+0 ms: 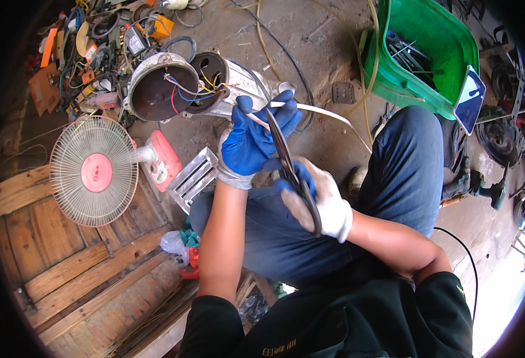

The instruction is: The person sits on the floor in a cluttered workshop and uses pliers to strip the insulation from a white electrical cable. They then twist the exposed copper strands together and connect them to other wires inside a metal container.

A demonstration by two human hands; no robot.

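Note:
My left hand (242,148), in a white glove with blue-coated palm and fingers, grips a thin white strip (329,113). The strip passes between the fingers and trails off to the right toward my knee. In my right hand (328,206), gloved the same way, is a pair of dark scissors (281,146). Their blades point up and cross the strip at the left fingers; whether they cut into it I cannot tell. Just beyond the left hand lies a worn, round metal motor housing (132,98), with red, blue and yellow wires (186,95) coming out of it.
A pink fan (98,172) lies at left by wooden boards (53,238). Behind it is a heap of scrap parts (89,65). A green bin (447,36) holding dark metal pieces stands at far right. Hoses cross the floor; a green power drill (496,188) lies right.

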